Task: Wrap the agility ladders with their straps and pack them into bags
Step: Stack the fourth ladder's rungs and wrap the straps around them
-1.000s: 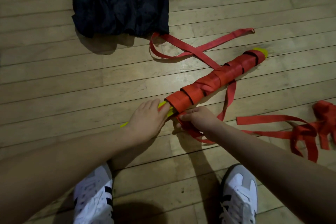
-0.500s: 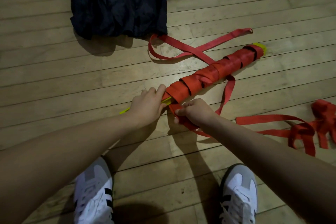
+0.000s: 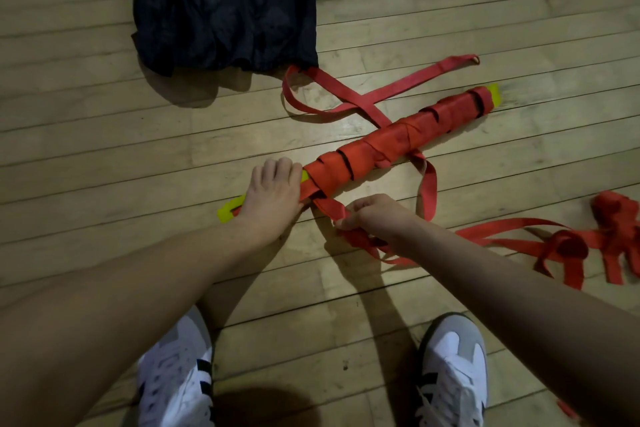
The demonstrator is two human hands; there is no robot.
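Head view, left hand (image 3: pixel 272 194) gripping ladder bundle (image 3: pixel 398 139) end, right hand (image 3: pixel 375 215) pinching red strap (image 3: pixel 327 210).

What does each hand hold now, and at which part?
The left hand grips the wrapped ladder bundle at its near end, over the yellow rungs. The right hand pinches the loose red strap just beside that end.

No legible text, label, brand or number on anything in view

Yellow ladder bundle (image 3: pixel 398 139) lies diagonal — red-strapped; dark bag (image 3: pixel 225 3) beyond it.
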